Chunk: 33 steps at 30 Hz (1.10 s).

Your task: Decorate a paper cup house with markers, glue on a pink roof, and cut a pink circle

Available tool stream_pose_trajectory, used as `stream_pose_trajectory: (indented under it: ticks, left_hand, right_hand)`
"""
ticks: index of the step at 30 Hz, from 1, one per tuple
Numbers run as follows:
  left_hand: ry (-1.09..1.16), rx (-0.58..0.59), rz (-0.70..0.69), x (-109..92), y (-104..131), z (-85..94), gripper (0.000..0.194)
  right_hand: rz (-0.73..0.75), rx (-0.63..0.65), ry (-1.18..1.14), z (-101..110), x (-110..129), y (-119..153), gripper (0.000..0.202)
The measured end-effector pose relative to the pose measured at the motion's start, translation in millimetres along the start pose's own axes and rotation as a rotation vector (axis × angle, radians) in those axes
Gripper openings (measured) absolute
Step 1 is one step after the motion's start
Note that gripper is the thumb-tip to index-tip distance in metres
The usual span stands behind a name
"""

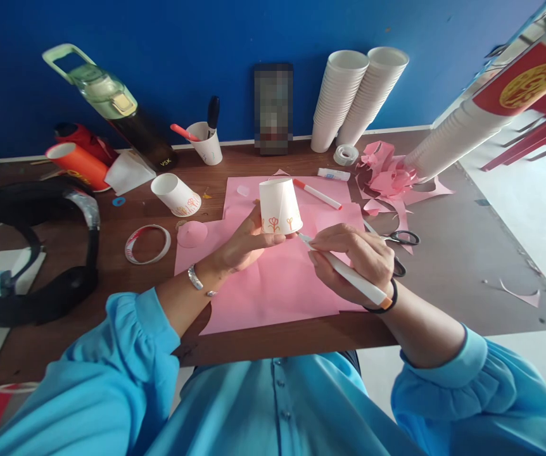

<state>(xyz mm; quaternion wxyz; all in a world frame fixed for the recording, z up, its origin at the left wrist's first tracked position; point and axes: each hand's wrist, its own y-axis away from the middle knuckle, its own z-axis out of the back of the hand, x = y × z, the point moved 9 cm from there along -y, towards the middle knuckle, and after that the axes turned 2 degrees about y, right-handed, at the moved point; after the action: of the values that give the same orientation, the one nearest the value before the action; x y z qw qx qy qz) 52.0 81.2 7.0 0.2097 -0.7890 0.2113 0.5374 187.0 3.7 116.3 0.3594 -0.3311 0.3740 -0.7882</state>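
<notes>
My left hand (249, 244) grips a white paper cup (277, 202) that is upside down, with small orange flowers drawn along its rim. In my right hand (353, 259) is a white felt-tip pen (356, 278) with an orange end, its tip close to the lower right of the cup's rim. Both hands are above pink paper sheets (273, 291). An orange pen cap or pen (318, 194) lies on the paper behind the cup. Another white cup with orange flowers (177, 195) rests on its side to the left.
Scissors (401, 237), pink scraps (387, 174) and a tape roll (346, 154) lie to the right. Stacked cups (339, 101) and a phone (273, 111) stand by the blue wall. A bottle (130, 120), a pen cup (208, 149) and a black headset-like band (78, 278) are on the left.
</notes>
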Motion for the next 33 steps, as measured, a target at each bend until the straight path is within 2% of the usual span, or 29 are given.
stream_pose_trajectory:
  ticks: [13, 33]
  left_hand:
    - [0.014, -0.003, 0.029, 5.3, 0.0, 1.1, 0.038]
    - [0.020, 0.001, 0.064, 9.3, -0.3, -0.1, 0.045]
  right_hand:
    - [-0.004, 0.005, -0.014, -8.1, -0.6, 1.9, 0.021]
    - [0.024, 0.035, -0.018, -13.3, 0.9, 2.5, 0.015]
